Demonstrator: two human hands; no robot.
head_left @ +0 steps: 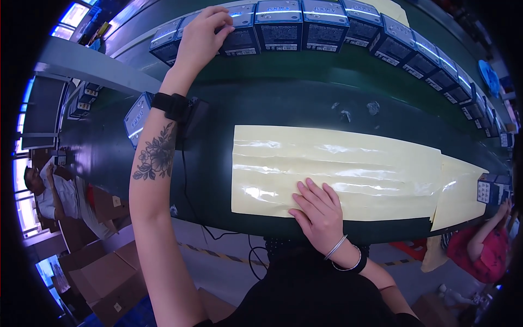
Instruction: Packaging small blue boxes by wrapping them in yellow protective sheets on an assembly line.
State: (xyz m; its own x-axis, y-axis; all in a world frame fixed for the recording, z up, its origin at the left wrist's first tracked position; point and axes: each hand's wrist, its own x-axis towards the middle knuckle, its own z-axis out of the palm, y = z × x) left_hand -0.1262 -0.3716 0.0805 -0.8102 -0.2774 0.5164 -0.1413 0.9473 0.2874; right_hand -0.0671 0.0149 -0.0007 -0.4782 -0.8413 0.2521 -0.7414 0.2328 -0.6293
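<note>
A far-left dark box (235,34) is pinched by the left hand (200,34), while the near yellow sheet (338,174) is pressed flat, seemingly steadied, under the open right hand (318,210).

The left hand (201,35) stretches to the far edge of the dark green counter (305,87), fingers curled on a dark blue box (239,30) in the row of boxes (348,27) lined along that edge. A black wristband (170,104) sits on that forearm, a flower tattoo below it. The right hand (320,210) lies flat, palm down, on the pale yellow sheet (348,163) near the counter's near edge, bracelets (343,253) on its wrist. One more blue box (136,117) stands toward the left end. Cardboard cartons (103,272) sit on the floor below.
</note>
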